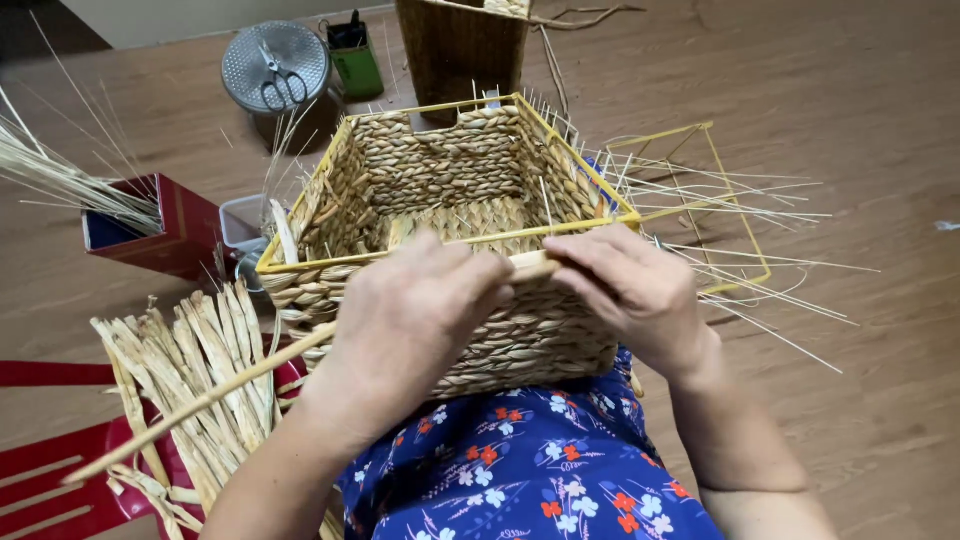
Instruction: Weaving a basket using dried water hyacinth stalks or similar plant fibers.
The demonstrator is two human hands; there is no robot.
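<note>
A square woven straw basket on a yellow wire frame rests on my lap, its open top facing me. My left hand is closed around a long flat straw strand at the basket's near rim. My right hand pinches the same strand's end against the near wall just below the yellow rim. The strand trails down to the left past my forearm. Thin stiff reeds stick up along the basket's far and right edges.
A bundle of dried straw strips lies on a red stool at left. A red box holds reeds. An empty yellow wire frame, a metal lid with scissors, a green cup and another basket stand on the floor.
</note>
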